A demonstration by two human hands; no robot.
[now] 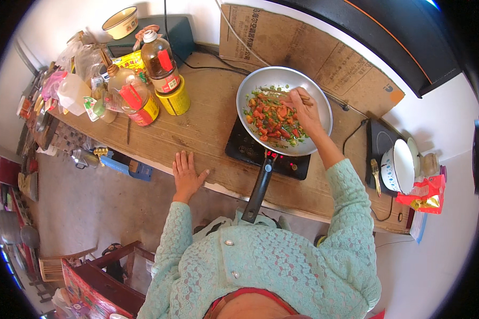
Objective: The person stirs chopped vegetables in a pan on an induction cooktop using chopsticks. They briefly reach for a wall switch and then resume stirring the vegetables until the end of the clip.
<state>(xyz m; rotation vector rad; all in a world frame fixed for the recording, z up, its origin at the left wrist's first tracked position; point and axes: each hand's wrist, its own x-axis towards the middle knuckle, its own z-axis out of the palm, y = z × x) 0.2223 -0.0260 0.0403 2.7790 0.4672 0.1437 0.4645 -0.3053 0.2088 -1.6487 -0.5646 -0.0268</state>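
My right hand (303,109) is over the frying pan (326,114), its fingers closed round thin brown chopsticks (274,92) that reach into the pan. Chopped red and green vegetables (271,119) lie in the pan, mostly on its left and near side. The pan stands on a black induction cooker (240,146) with lit red digits. Its black handle (258,192) points toward me, and no hand is on it. My left hand (187,175) rests flat on the table's front edge, left of the cooker, fingers apart and holding nothing.
Oil bottles (138,101), a brown sauce bottle (159,61) and a yellow tin (174,101) crowd the table's left side. Cardboard (308,56) leans behind the pan. At right are a second cooker (380,138), a white enamel bowl (398,167) and a red packet (430,194). Cords cross the back.
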